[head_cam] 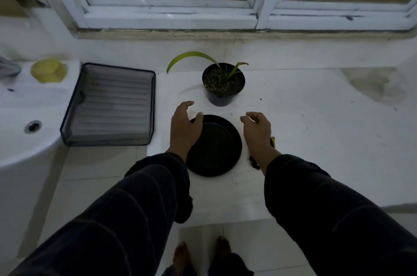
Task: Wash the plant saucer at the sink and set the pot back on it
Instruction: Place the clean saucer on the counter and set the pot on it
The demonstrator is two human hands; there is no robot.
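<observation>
A round black plant saucer (214,147) lies flat on the white counter (316,140) near its front edge. Behind it stands a small black pot (222,90) with soil and two green leaves, directly on the counter. My left hand (185,126) hovers over the saucer's left rim with loosely curved fingers, holding nothing. My right hand (257,129) is just right of the saucer, fingers relaxed and empty. The white sink (27,131) with its drain is at the far left.
A dark wire tray (110,104) sits between the sink and the counter. A yellow soap (48,70) rests on the sink's ledge. A small dark and yellow-green object (272,142) peeks out behind my right wrist. A white-framed window runs along the back wall.
</observation>
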